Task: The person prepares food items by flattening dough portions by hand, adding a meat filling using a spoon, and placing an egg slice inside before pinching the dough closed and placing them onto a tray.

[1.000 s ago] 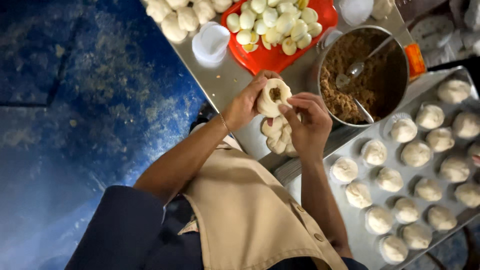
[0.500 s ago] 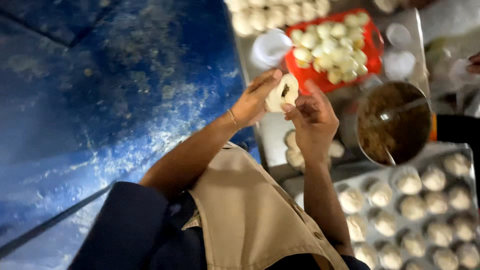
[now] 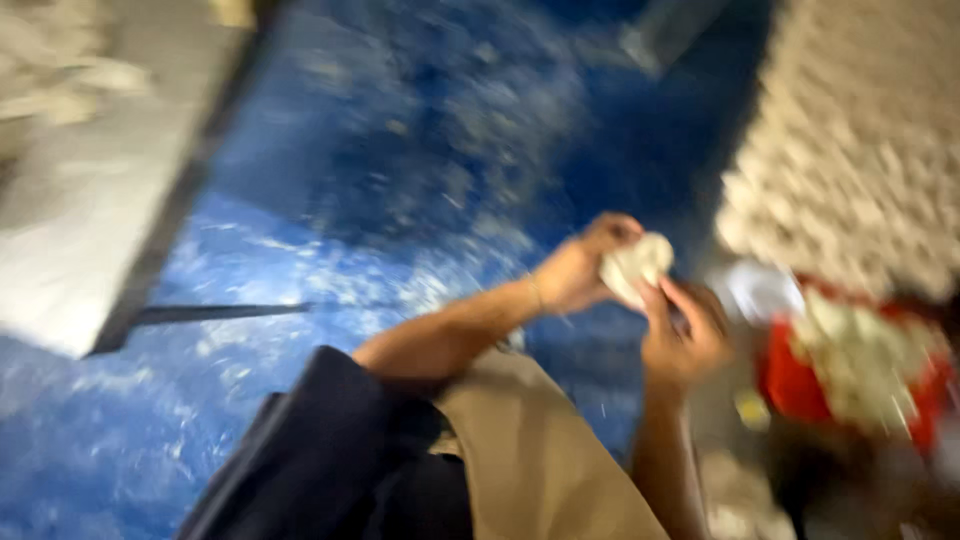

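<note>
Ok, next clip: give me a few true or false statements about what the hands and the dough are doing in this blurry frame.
1. Both hands hold one pale lump of dough between them. True.
2. The left hand hangs free at the person's side. False: it grips the dough together with the right hand.
3. The dough rests on the blue floor. False: it is held up in the air.
4. A red tray of pale pieces lies to the right of the hands. True.
5. The tray is green. False: it is red.

Both hands [image 3: 640, 300] raised, fingers pinched together
</note>
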